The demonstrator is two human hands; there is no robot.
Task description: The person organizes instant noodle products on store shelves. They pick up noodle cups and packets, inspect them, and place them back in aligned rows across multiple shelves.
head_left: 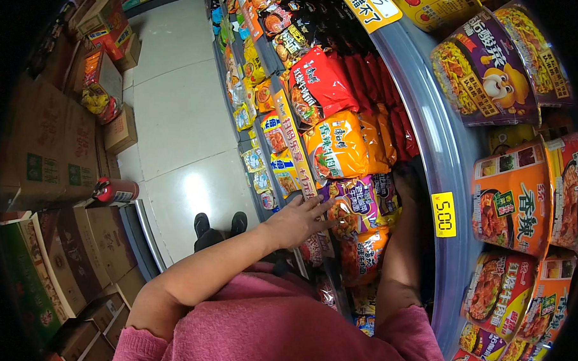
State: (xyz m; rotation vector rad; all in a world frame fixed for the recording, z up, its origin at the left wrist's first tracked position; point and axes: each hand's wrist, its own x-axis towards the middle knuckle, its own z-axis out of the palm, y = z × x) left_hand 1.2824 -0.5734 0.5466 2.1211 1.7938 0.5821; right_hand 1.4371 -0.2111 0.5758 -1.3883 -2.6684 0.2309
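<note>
My left hand (302, 220) lies over the shelf's front edge with its fingers stretched apart. Its fingertips touch or nearly touch the front of a purple instant noodle packet (355, 207). Deep in the same shelf, my right hand (405, 182) reaches behind the row, close to the orange noodle packets (336, 147). Shadow and packets hide its fingers, so whether it grips anything does not show. Beyond the orange ones stand red noodle packets (324, 86). Nearer my body sits a darker orange packet (363, 253).
Right of my right arm, a shelf with a grey-blue edge (425, 109) carries a yellow price tag (444, 214) and several noodle tubs (511, 201). Across the tiled floor (177, 106) at left are stacked cartons (48, 140) and a red cylinder (117, 190).
</note>
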